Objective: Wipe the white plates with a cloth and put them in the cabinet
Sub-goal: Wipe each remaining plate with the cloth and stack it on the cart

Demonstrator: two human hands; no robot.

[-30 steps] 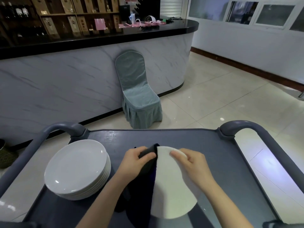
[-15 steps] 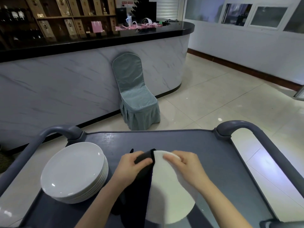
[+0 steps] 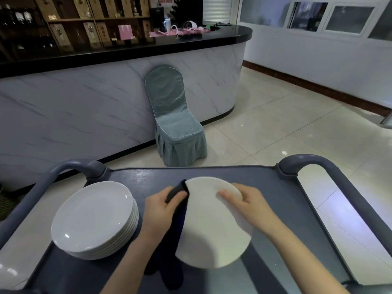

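A single white plate [image 3: 212, 232] is held above the grey cart top [image 3: 261, 183], tilted with its underside facing me. My right hand [image 3: 246, 204] grips its upper right rim, fingers curled over the edge. My left hand [image 3: 163, 205] pinches a dark blue cloth [image 3: 176, 219] against the plate's left rim; the cloth hangs down past the plate's lower edge. A stack of several white plates [image 3: 93, 217] rests on the left side of the cart, a little left of my left hand.
The cart has raised grey handles at the far left [image 3: 70, 168] and far right [image 3: 314, 162]. Beyond it stands a chair with a teal cover [image 3: 174, 124] against a marble-fronted bar counter [image 3: 84, 109]. Tiled floor [image 3: 286, 128] spreads to the right.
The plate has turned and tilted so more of its round underside shows. Both hands stay at its top rim, the left still holding the cloth. The view has shifted slightly.
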